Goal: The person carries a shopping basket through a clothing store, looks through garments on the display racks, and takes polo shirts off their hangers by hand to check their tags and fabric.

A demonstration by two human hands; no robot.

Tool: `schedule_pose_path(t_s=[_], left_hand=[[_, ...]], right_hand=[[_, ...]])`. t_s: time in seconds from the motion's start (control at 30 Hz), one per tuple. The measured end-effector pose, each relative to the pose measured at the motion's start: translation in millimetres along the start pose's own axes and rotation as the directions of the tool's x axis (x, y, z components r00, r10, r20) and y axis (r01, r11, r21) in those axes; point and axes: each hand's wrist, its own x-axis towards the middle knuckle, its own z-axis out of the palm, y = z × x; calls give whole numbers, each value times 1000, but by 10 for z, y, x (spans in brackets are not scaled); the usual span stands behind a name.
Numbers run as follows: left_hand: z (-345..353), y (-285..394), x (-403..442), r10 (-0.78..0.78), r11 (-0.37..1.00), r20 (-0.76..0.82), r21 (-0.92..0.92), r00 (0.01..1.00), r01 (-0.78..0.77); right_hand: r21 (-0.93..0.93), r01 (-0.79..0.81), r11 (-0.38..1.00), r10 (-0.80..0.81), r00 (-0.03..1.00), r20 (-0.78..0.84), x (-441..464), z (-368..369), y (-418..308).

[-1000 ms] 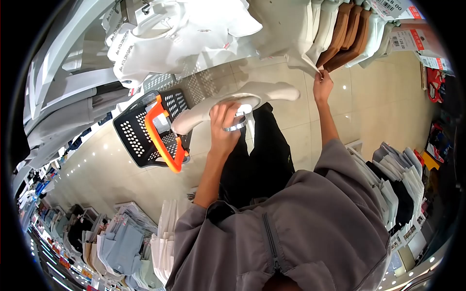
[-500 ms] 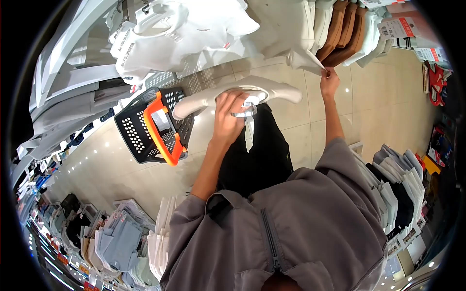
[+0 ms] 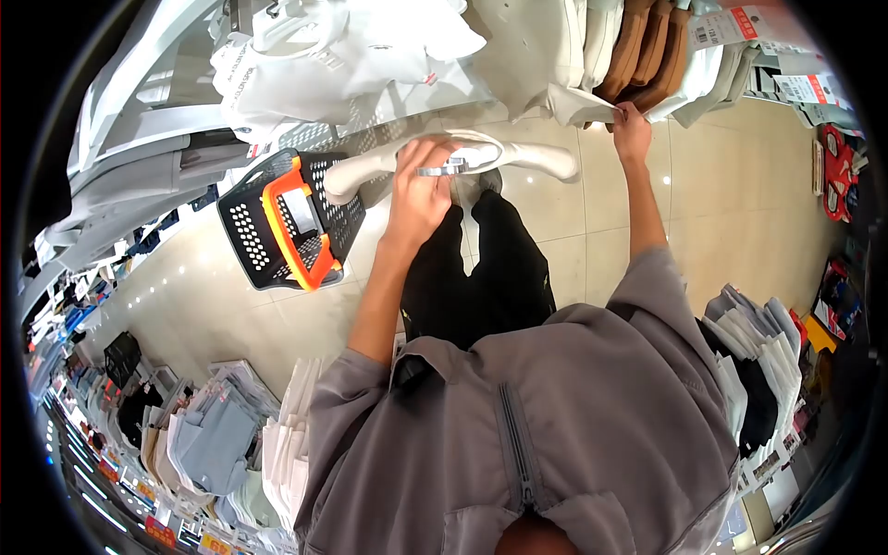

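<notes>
In the head view, my left hand (image 3: 421, 190) is closed around the top of a cream shirt (image 3: 546, 161) on a hanger (image 3: 477, 155). The shirt hangs in front of my legs, seen from above along its shoulders. My right hand (image 3: 634, 139) reaches out to the rack and pinches the edge of a pale beige garment (image 3: 523, 55), drawing the cloth out to a point. Whether that edge is a sleeve or a hem I cannot tell.
A black shopping basket (image 3: 250, 222) with an orange handle is at my left, close to the shirt. Brown shirts (image 3: 638, 46) and price tags (image 3: 726, 28) hang by my right hand. White T-shirts (image 3: 305, 74) are ahead; folded clothes (image 3: 217, 444) lie behind left, more clothes (image 3: 758, 370) behind right.
My left hand has shifted slightly forward and left with the hanger, which has turned a little. My right hand keeps its pinch on the beige cloth. The whole view has shifted slightly.
</notes>
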Motion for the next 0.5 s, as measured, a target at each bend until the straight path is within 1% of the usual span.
schedule_pose_path(t_s=[0.03, 0.1, 0.13, 0.2, 0.27, 0.3, 0.33, 0.37, 0.4, 0.43, 0.47, 0.5], left_hand=[[-14, 31, 7, 0, 1000, -5, 2, 1000, 0], [-49, 113, 23, 3, 1000, -16, 13, 1000, -3], [-70, 166, 18, 0, 1000, -17, 19, 1000, 1], [-118, 249, 29, 4, 999, -25, 35, 1000, -3], [-167, 308, 26, -27, 999, -13, -18, 1000, 27], [-188, 337, 34, -23, 1000, -20, -9, 1000, 22], [-209, 369, 36, -57, 998, -38, -1, 998, 57], [-241, 392, 54, -88, 996, -58, 7, 994, 89], [-301, 443, 92, -143, 990, -33, -17, 989, 142], [-369, 478, 146, -139, 990, -44, -13, 989, 139], [-442, 498, 200, -92, 996, -96, 12, 991, 93], [-516, 525, 248, -46, 998, -143, 37, 989, 51]], right_hand=[[5, 3, 1000, -3, 1000, 0, 11, 37, 68], [-105, 16, 994, -1, 990, 141, 45, 93, 183], [-99, 20, 995, -6, 990, 141, 50, 97, 235], [-106, -27, 994, 50, 973, 223, 77, 81, 280], [-64, -50, 997, 63, 971, 233, 45, 26, 288], [-30, -75, 997, 80, 966, 245, 26, -13, 282], [-24, -68, 997, 72, 968, 242, -35, -61, 285], [39, -36, 999, 26, 971, 239, -98, -111, 282], [101, -2, 995, -21, 972, 233, -138, -159, 256], [105, 8, 994, -32, 973, 229, -168, -193, 220], [232, -124, 965, 56, 958, 281, -235, -224, 198], [342, -260, 903, 136, 928, 346, -327, -283, 174]])
